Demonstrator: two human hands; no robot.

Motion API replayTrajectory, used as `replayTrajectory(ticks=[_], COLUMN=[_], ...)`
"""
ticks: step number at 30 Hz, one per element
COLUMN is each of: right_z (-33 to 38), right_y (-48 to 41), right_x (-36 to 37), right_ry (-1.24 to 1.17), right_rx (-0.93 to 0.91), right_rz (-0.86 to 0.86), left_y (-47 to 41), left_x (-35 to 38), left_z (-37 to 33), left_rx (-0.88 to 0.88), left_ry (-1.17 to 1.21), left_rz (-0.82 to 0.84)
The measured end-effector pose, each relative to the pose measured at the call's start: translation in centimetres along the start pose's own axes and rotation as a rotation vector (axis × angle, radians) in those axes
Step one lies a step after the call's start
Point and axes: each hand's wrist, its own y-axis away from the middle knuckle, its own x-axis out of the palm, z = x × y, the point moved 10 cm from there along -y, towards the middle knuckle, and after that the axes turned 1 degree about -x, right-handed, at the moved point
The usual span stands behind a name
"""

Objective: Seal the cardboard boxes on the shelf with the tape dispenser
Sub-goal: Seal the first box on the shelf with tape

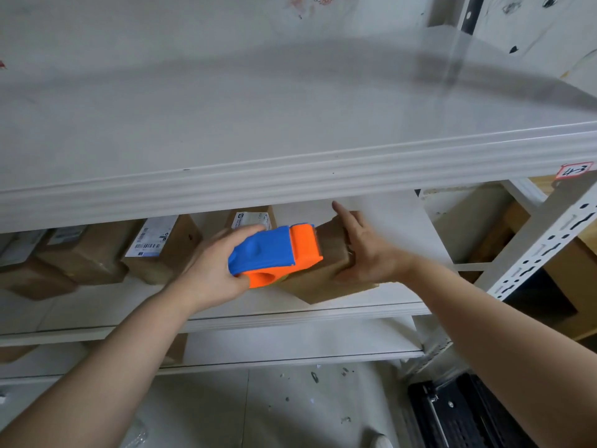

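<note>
My left hand [211, 266] grips a blue and orange tape dispenser [274, 253], pressed against the top of a brown cardboard box [326, 282] on the middle shelf [290, 313]. My right hand [365, 250] holds the right side of that box, palm on its edge and index finger stretched up. The box sits turned at an angle near the shelf's front edge. Several other cardboard boxes [161, 250], some with white labels, stand in a row to the left on the same shelf.
The upper shelf board [290, 124] hangs low over the boxes, leaving a narrow gap. A white slotted upright [546, 240] stands at right, with more cartons behind it. A black crate [468, 415] sits on the floor at lower right.
</note>
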Motion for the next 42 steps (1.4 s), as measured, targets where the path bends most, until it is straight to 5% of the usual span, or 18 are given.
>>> replayTrajectory(ticks=[3, 9, 16, 24, 42], right_z=[-3.2, -6.1, -6.2, -6.9, -6.4], right_y=[1.5, 2.8, 2.8, 3.2, 3.8], right_x=[0.7, 0.6, 1.1, 1.6, 1.9], right_ry=[-0.120, 0.147, 0.104, 0.181, 0.179], right_rx=[0.060, 0.131, 0.157, 0.133, 0.134], right_rz=[0.035, 0.022, -0.032, 0.034, 0.025], left_y=[-1.2, -3.2, -4.0, -2.0, -2.0], left_x=[0.6, 4.8, 5.2, -2.2, -0.5], left_z=[-3.1, -6.8, -7.5, 3.4, 5.7], left_rx=[0.054, 0.104, 0.152, -0.126, -0.021], left_ry=[-0.135, -0.213, -0.309, -0.142, -0.108], left_rz=[0.066, 0.179, 0.224, 0.181, 0.136])
